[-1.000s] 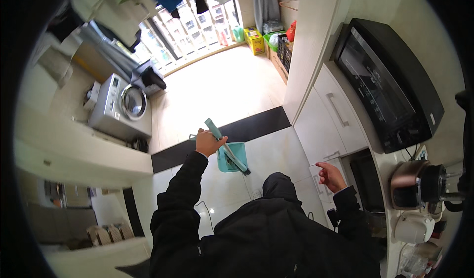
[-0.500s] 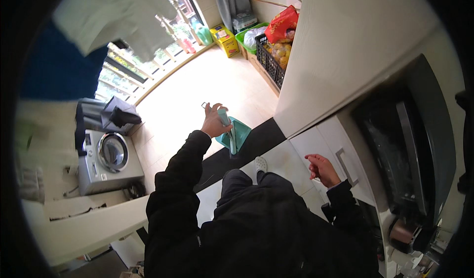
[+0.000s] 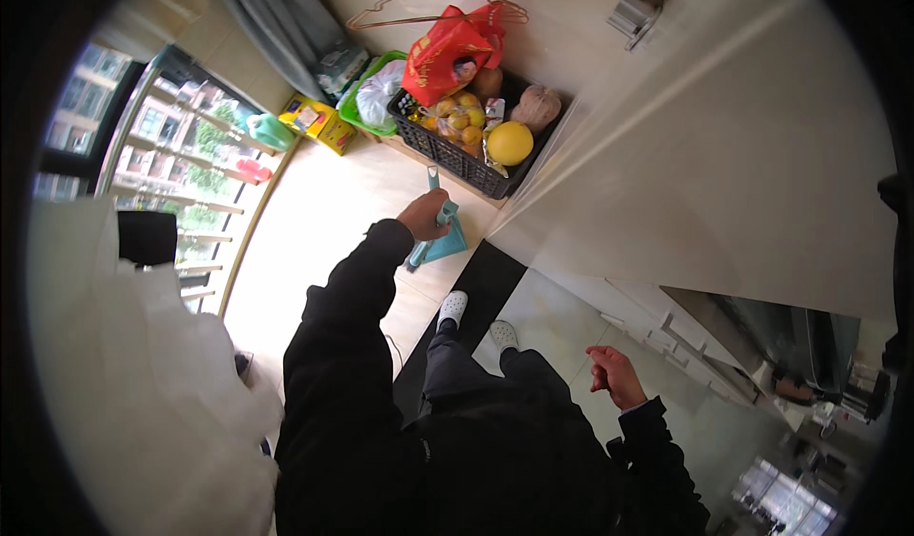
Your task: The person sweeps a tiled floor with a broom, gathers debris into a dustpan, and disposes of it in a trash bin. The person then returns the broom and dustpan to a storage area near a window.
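My left hand (image 3: 426, 216) is closed around the handles of a teal dustpan (image 3: 450, 243) and a small brush. The dustpan's flat pan shows just below the fingers, and the dark bristles of the brush (image 3: 413, 264) stick out on the near left side. My palm hides most of where the two handles meet. Both things are held in front of me over the pale floor. Off to the right, my right hand (image 3: 617, 378) hangs empty beside my body, its fingers loosely bent and somewhat apart.
Ahead stands a black crate (image 3: 457, 160) of fruit with a red bag (image 3: 455, 55) on it. A green basket (image 3: 365, 103) and a yellow box (image 3: 319, 125) are beside it. White cloth (image 3: 152, 374) hangs close at left; a pale cabinet panel (image 3: 685, 174) rises at right.
My body has turned and stepped toward the crate, a second shoe now showing. The dustpan and brush moved along in my left hand, which has closed more firmly. The washing machine left view.
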The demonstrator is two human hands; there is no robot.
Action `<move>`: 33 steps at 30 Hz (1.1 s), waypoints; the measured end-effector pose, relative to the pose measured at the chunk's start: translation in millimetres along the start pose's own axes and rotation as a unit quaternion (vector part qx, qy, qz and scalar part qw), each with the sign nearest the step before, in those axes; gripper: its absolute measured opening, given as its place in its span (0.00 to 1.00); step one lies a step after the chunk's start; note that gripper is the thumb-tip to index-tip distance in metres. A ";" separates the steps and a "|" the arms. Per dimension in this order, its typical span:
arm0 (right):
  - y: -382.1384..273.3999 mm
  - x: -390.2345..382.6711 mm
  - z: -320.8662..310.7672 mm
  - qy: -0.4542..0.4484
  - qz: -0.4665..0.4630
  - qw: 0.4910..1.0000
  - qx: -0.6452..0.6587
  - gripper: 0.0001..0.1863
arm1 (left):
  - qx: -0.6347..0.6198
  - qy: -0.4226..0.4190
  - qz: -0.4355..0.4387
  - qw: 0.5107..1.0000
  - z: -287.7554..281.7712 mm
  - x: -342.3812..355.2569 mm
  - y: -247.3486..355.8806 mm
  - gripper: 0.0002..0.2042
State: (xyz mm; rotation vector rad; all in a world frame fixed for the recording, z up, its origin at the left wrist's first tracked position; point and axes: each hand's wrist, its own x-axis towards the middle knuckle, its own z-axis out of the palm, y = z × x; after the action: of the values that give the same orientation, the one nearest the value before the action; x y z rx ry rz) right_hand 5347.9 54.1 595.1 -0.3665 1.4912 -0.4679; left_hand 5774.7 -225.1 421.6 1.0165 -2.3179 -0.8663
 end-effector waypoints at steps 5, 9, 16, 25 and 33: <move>-17.7 3.0 44.4 0.044 0.020 0.999 0.015 0.15 | -0.050 -0.143 0.070 0.986 -29.3 62.1 -42.0 0.12; -28.2 8.8 61.3 0.076 0.017 0.996 0.033 0.16 | 0.000 -0.006 0.099 0.995 -20.1 88.7 -69.1 0.38; -41.7 16.7 76.2 0.105 0.027 0.993 0.041 0.17 | -0.226 0.016 -0.152 0.962 9.3 109.2 -114.5 0.08; -48.2 15.1 83.8 0.131 0.022 0.991 0.027 0.17 | -0.297 0.057 -0.151 0.941 45.1 163.8 -109.0 0.05; -30.3 12.8 85.6 0.137 0.034 0.989 0.035 0.17 | -0.292 0.110 -0.183 0.932 63.0 161.6 -108.1 0.04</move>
State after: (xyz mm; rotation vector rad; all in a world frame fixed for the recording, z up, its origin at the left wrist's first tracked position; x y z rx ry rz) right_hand 5431.4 17.2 604.1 -0.1998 1.7416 -0.5306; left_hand 5687.0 -383.7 327.3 1.2029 -1.5506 -1.3962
